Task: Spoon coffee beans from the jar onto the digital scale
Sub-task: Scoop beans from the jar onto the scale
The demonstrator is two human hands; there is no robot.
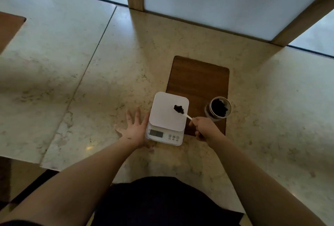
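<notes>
A pale marble counter (108,73) is seen from above, and a dark wooden inlay panel (198,79) with rounded corners is set into it, its long axis running away from the person. A white digital scale (167,117) is placed at the near left corner of that panel, partly on the panel and partly on the stone; its long axis also runs away from the person, slightly tilted to the right, with the display (156,133) and three round buttons at the near end. To the right of the scale, on the panel's right edge, an open glass jar (218,108) is stood upright and is seen to be filled with dark coffee beans (219,107). The left hand (134,129) is laid flat on the counter with fingers spread, nothing grasped, its edge touching the scale's left side. The right hand (203,128) is clenched around the handle of a white spoon (187,116). The spoon is pointed up and to the left, from the hand toward the middle of the platform, with its bowl held over the right part of the weighing surface. A small heap of beans (179,109) is seen at the bowl; whether it is carried in the spoon or rests on the platform cannot be told.
</notes>
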